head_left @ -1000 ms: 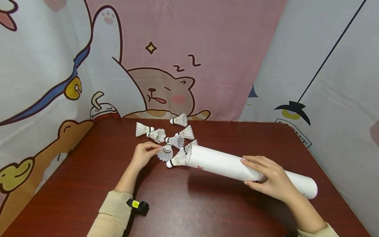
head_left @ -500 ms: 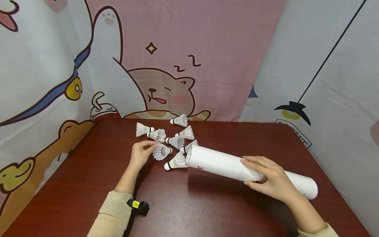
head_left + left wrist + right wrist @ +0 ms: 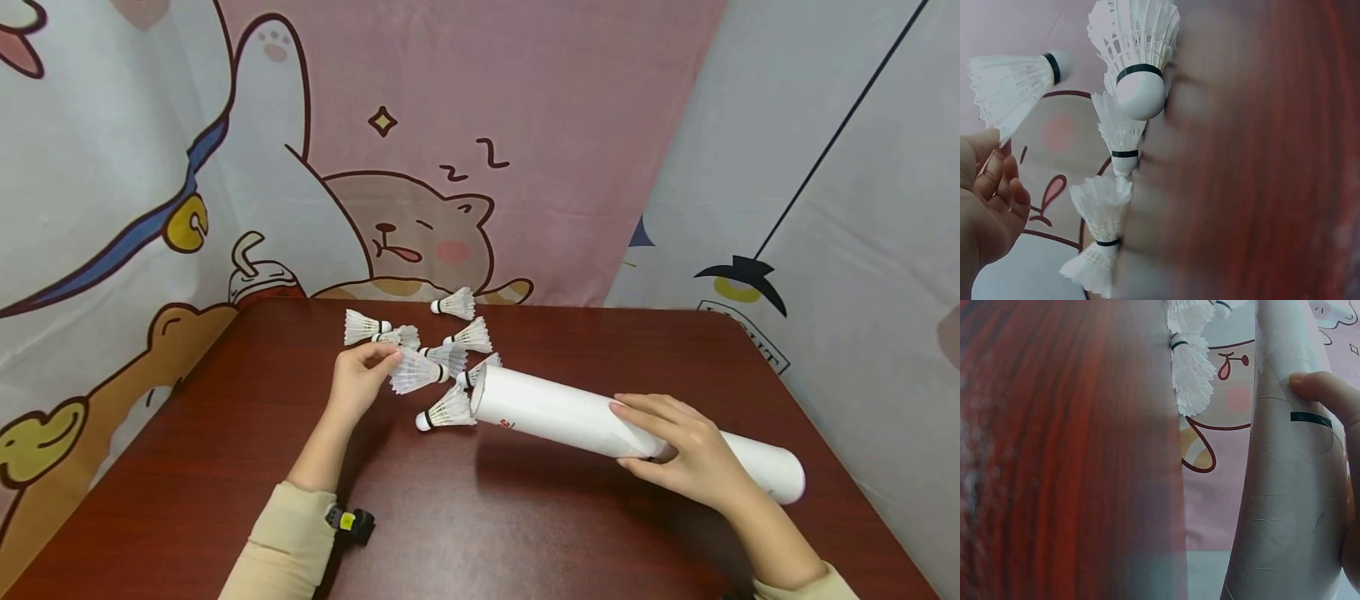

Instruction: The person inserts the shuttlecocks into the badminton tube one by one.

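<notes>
Between thumb and fingers, my left hand pinches the feather edge of a white shuttlecock. Its cork points right, toward the tube's mouth. In the left wrist view that held shuttlecock is off the table, apart from the others. My right hand grips a long white tube around its middle, the open end facing left and tilted up. The tube's inside is hidden. Just under the mouth lies another shuttlecock, and a further shuttlecock is partly covered by the tube.
Several loose shuttlecocks lie behind my left hand, among them a leftmost shuttlecock and a farthest shuttlecock. The dark red table ends at a printed curtain at the back.
The shuttlecock in my left hand has turned from cork up to cork right and risen off the table. The shuttlecock under the mouth shifted slightly left. My right hand and the tube stay still.
</notes>
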Action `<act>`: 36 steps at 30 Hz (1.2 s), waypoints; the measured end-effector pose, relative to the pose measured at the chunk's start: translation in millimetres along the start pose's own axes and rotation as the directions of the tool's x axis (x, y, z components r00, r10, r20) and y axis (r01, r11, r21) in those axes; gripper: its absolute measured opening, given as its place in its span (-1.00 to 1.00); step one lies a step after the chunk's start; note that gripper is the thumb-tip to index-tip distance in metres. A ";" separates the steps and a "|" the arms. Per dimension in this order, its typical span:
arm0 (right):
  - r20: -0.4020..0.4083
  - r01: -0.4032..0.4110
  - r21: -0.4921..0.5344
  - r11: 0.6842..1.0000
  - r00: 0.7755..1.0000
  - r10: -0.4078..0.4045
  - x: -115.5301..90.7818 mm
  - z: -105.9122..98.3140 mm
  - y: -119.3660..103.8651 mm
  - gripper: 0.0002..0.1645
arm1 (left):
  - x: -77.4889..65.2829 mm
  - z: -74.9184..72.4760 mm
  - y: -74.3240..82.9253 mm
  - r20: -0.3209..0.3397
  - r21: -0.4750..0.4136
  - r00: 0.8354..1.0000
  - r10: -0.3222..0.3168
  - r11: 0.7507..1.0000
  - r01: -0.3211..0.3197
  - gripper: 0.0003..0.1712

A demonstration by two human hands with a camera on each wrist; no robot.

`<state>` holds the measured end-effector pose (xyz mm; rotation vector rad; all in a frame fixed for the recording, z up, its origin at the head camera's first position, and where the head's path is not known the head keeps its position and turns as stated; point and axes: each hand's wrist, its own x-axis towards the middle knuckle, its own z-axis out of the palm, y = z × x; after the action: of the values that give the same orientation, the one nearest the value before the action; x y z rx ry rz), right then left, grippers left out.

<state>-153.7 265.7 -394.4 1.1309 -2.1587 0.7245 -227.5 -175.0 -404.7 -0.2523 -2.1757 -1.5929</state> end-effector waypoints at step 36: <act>0.002 -0.001 0.002 1.000 1.000 0.001 1.0 0.1 -2.9 -0.29 | -27.9 43.1 58.5 0.113 -0.194 0.975 0.191 0.967 -0.167 -0.95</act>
<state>-151.7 263.6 -393.2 1.1326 -2.1609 0.7256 -189.9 -112.6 -377.3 -0.6088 -2.0331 -1.7152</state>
